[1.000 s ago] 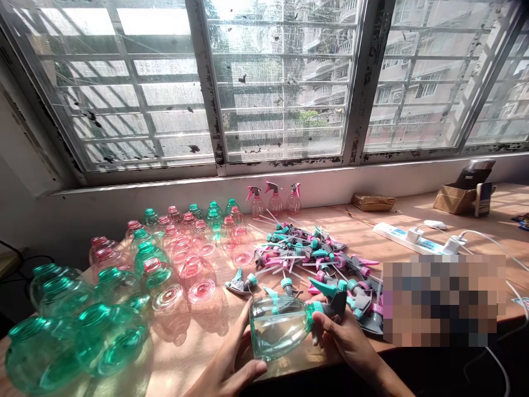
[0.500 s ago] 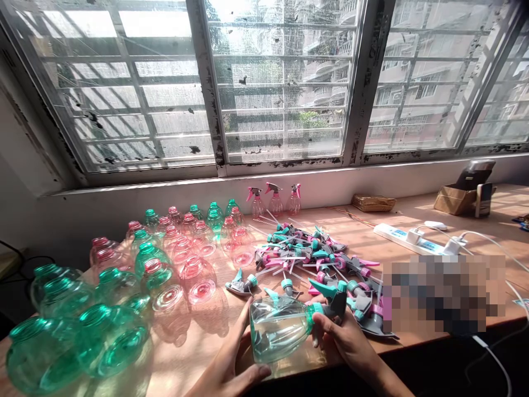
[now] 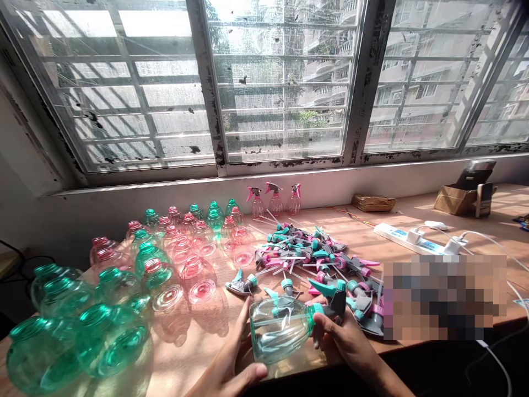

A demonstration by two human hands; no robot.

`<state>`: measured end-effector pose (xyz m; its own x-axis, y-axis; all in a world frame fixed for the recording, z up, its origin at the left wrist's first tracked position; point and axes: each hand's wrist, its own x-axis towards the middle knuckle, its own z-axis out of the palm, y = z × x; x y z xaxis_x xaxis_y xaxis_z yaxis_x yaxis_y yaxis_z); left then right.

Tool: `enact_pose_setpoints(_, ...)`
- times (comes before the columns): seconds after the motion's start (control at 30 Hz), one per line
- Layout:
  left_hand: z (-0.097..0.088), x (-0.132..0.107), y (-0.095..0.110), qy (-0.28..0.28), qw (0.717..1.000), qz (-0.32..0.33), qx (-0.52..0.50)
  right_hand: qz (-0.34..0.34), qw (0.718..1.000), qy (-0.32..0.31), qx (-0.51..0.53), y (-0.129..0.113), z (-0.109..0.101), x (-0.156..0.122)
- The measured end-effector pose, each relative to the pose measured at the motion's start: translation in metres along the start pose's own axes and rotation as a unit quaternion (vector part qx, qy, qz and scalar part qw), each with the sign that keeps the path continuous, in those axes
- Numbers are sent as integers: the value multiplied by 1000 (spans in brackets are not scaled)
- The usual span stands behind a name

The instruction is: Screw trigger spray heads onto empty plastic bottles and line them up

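A clear green spray bottle lies on its side in the air above the table's front edge, its neck toward the right. My left hand is closed around its base end, thumb below and fingers partly hidden behind it. My right hand grips the green collar at the neck, thumb on top. A grey spray head with a teal trigger sits on that neck, pointing up. Just behind is a heap of loose spray heads in teal, pink and grey, with white tubes.
Several open green bottles and pink bottles stand on the left. Three pink spray bottles with heads stand by the wall. To the right are a white power strip with cables, a brown packet and a cardboard box.
Highlights and the tube line inside the held bottle have shifted, as if it turned slightly. Both hands stay in nearly the same place.
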<state>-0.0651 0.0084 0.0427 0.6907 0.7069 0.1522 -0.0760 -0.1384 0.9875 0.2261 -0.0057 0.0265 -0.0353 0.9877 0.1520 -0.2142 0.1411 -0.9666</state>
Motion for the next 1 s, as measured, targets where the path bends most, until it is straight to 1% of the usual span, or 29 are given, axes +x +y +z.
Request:
enact_pose_setpoints(0.13, 1, 0, 6, 5, 1000, -9, 22, -14, 1000, 3, -17, -1, 0, 1)
enact_pose_setpoints(0.23, 1, -2, 6, 6, 999, -16, 30, -21, 1000, 11, -17, 0, 0, 1)
enact_pose_setpoints(0.33, 1, -2, 2, -3, 999, 0, 33, -25, 999, 20, -12, 1, 1, 1)
enact_pose_setpoints(0.47, 1, 0, 0, 0, 1000, 12, 21, -23, 1000, 5, -18, 1, 2, 1)
enact_pose_setpoints(0.73, 0, 0, 7, 15, 998, -5, 68, -24, 1000, 13, -2, 4, 1, 3)
enact_pose_setpoints(0.8, 0, -1, 5, 23, 997, 0, 69, -22, 999, 20, 14, 6, 1, 2)
enact_pose_setpoints(0.87, -1, -2, 1, 20, 998, -1, 63, -19, 999, 24, 27, 6, 1, 2)
enact_pose_setpoints(1.0, -3, -3, -11, 11, 1000, -1, 19, -23, 1000, 12, 11, 3, 2, 2)
